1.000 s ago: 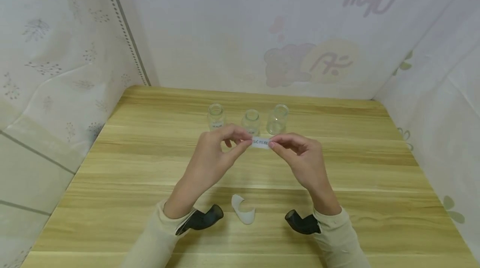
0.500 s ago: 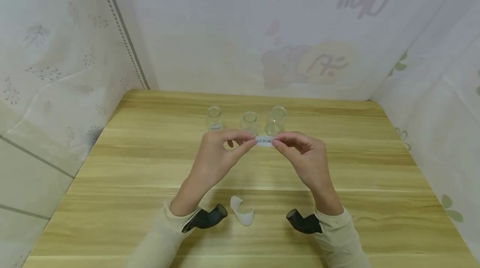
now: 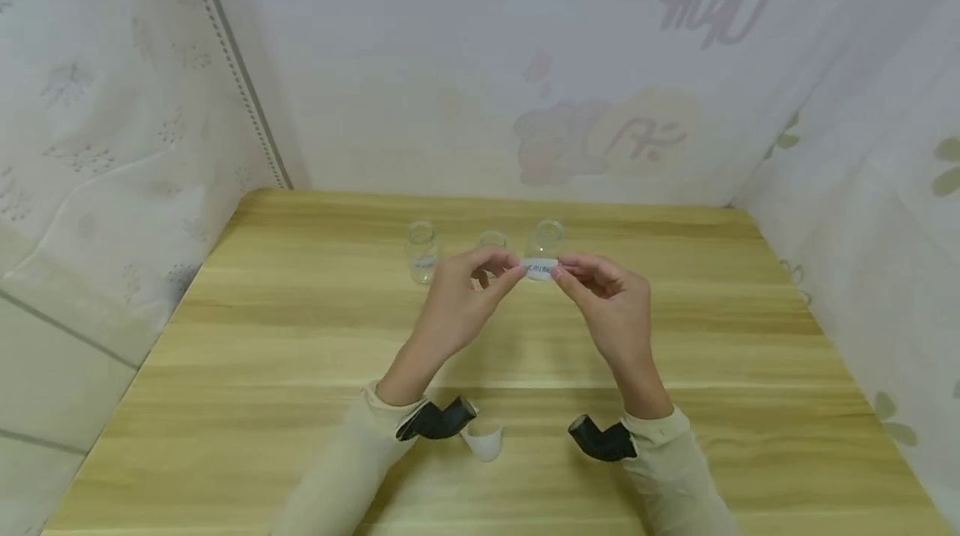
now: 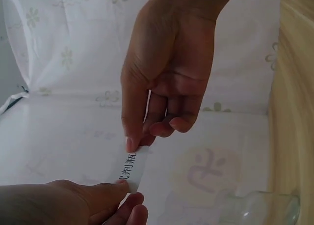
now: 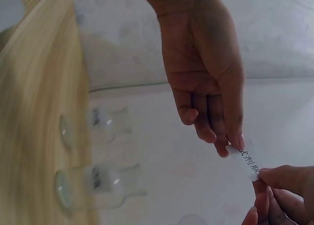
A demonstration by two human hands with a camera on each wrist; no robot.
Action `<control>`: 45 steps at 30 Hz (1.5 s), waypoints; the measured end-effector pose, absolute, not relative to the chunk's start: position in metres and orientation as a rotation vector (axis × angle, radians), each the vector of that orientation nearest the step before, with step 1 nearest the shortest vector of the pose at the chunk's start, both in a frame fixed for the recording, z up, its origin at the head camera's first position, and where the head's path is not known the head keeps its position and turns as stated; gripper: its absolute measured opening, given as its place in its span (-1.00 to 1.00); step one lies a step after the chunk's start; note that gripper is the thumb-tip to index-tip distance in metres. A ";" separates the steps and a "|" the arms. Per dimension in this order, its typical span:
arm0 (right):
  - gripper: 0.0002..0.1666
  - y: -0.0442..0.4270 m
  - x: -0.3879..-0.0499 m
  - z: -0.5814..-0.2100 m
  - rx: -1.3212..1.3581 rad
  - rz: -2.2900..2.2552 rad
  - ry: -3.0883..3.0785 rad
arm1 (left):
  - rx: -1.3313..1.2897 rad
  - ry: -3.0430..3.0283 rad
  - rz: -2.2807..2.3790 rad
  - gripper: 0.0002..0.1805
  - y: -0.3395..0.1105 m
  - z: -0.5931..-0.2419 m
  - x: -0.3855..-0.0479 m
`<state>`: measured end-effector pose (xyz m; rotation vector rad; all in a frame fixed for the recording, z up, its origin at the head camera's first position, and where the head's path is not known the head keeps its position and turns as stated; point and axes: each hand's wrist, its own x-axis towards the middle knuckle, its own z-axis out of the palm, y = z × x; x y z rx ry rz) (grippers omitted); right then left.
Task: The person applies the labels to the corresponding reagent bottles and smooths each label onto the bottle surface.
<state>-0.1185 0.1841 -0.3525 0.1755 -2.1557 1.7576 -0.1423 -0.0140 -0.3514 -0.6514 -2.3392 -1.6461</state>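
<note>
Plainly, from the head view, the left hand [image 3: 465, 294] and right hand [image 3: 613, 303] pinch a white label [image 3: 540, 269] at opposite ends, before the rightmost jar [image 3: 545, 244]. Left wrist: its lettering [image 4: 128, 165] shows between both pinches. Right wrist: two labelled jars [image 5: 115, 188] stand (wall [image 5: 171, 151] visible through the glass).
</note>
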 end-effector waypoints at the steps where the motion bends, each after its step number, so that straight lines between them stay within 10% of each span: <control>1: -0.82 0.186 -0.123 -0.357 0.159 1.759 -2.153 | -0.640 -2.347 -1.652 -0.87 -0.010 -0.356 -0.148; 22: -0.77 0.226 -0.198 -0.436 0.030 1.747 -2.440 | -0.542 -2.514 -1.725 -0.95 0.040 -0.436 -0.206; 45: -0.85 0.227 -0.194 -0.447 -0.010 1.698 -2.496 | -0.618 -2.538 -1.749 -0.93 0.034 -0.455 -0.213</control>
